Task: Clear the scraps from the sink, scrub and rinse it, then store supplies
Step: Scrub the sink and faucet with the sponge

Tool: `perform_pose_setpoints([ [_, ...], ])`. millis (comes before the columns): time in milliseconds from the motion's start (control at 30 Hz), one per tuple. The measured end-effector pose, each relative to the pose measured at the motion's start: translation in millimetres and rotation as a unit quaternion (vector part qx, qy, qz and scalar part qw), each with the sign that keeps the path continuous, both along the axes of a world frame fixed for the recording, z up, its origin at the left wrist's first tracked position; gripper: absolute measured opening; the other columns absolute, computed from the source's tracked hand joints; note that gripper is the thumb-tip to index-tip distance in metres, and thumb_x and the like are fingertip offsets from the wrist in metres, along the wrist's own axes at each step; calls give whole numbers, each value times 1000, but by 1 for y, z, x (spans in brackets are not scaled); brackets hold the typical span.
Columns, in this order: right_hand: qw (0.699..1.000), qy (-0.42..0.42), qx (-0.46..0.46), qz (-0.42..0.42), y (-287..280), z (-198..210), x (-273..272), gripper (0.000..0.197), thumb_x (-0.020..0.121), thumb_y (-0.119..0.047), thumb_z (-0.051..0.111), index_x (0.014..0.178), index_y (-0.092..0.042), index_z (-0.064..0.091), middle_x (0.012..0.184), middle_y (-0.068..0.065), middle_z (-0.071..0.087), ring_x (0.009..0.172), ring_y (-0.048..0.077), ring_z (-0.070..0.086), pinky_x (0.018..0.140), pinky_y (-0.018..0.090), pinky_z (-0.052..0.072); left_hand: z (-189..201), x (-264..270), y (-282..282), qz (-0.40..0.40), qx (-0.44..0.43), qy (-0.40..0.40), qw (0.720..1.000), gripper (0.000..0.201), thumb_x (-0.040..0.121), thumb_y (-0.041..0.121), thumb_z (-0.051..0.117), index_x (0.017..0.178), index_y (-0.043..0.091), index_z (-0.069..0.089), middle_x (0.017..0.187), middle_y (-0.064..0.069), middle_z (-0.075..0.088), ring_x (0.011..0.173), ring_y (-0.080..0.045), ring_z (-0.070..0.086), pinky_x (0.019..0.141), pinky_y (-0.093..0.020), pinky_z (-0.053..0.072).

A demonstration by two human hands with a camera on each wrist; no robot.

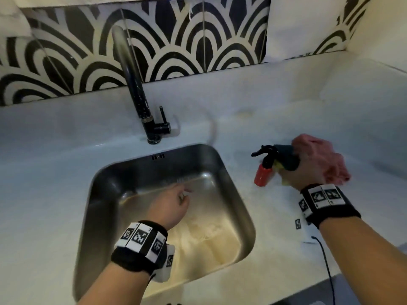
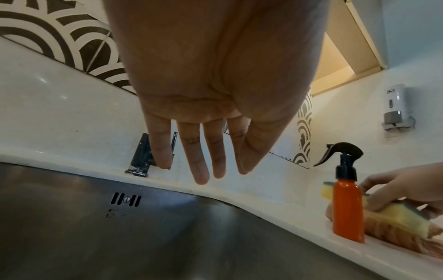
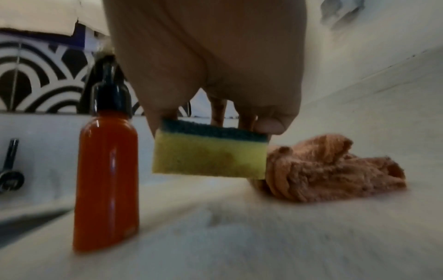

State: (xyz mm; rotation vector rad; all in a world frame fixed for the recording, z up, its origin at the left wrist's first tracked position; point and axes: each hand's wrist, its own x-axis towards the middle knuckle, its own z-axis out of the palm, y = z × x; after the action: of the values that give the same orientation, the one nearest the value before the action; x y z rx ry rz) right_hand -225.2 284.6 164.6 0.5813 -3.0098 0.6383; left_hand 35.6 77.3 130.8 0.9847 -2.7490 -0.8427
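The person's right hand (image 3: 215,79) pinches a yellow sponge (image 3: 210,153) with a dark green scouring face, thumb on one long edge and fingers (image 3: 218,111) on the other, and holds it lifted just clear of the white countertop (image 1: 242,102). Directly beside the sponge, on the sink side, an orange spray bottle (image 3: 107,180) with a black trigger head stands upright on the counter. A crumpled peach-coloured cloth (image 3: 335,170) lies on the counter just behind and below the sponge; whether the two touch cannot be told. The left hand (image 2: 210,79) hangs over the steel sink (image 1: 105,179) with its fingers (image 2: 199,161) straight and slightly spread, holding nothing. The basin floor is blurred in the head view, so what lies in it cannot be made out. A black tap (image 1: 136,89) rises from the counter behind the sink, in front of a black-and-white patterned tile splashback (image 1: 77,51). A white wall dispenser (image 2: 395,108) hangs on the wall beyond the bottle.
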Motion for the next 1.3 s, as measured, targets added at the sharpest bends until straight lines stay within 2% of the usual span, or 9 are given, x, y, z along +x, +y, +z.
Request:
perform_pose_setpoints([
  [400,974,58,-184,116,-23,92,73,56,71,-39,75,118,-29,47,112,0,57,102,22,56,88,38,48,28,4,-34,8,120,172,978,27,90,27,61,116,30,59,108,13,65,100,-3,60,92,-24,46],
  [533,945,-8,-280,171,-48,82,116,56,67,-46,74,114,-36,45,108,-6,58,97,13,60,83,35,52,26,-4,-25,23,305,233,923,37,88,27,64,124,26,53,125,3,60,110,-4,57,98,-22,44],
  [600,920,-120,-297,225,-65,61,133,54,68,-40,78,111,-35,45,104,-11,58,93,-1,60,81,22,53,28,-6,-14,7,406,235,883,40,89,40,61,127,30,50,124,5,61,111,-6,58,96,-23,44],
  [667,896,-236,-240,291,-82,37,151,51,71,-35,79,111,-34,47,104,-16,58,95,-2,59,81,15,51,30,-7,-3,15,529,249,811,41,87,48,61,122,26,55,114,1,67,103,-13,64,87,-29,51],
  [733,903,-208,-165,339,-96,12,158,50,69,-50,72,112,-37,49,111,-12,59,103,7,57,90,31,51,30,-10,3,64,573,267,772,28,91,31,59,113,13,63,96,-4,73,82,-13,70,63,-25,55],
  [833,959,-15,-72,275,-112,-15,122,70,70,-74,52,129,-36,48,142,0,39,130,20,37,111,40,30,16,-13,-10,223,495,261,798,17,88,20,64,100,7,66,86,-10,71,75,-21,68,63,-28,52],
  [933,955,-20,144,258,-126,-40,70,77,84,-59,52,149,-36,17,160,5,1,145,33,8,116,55,10,-6,-2,-36,316,452,252,795,20,81,21,68,95,6,65,93,-16,70,87,-30,67,85,-42,54],
  [1100,942,-36,252,220,-145,-61,44,36,95,-28,40,131,-31,42,136,4,41,125,33,44,111,57,20,-33,25,-42,342,430,249,797,47,55,33,79,94,8,68,95,-18,72,91,-33,68,90,-54,52],
  [1300,941,-33,243,234,-148,-59,31,32,93,-22,46,125,-22,49,124,11,43,112,33,51,101,44,38,-40,18,-42,386,372,243,809,48,74,17,78,109,15,45,102,-10,62,95,-28,61,92,-49,50],
])
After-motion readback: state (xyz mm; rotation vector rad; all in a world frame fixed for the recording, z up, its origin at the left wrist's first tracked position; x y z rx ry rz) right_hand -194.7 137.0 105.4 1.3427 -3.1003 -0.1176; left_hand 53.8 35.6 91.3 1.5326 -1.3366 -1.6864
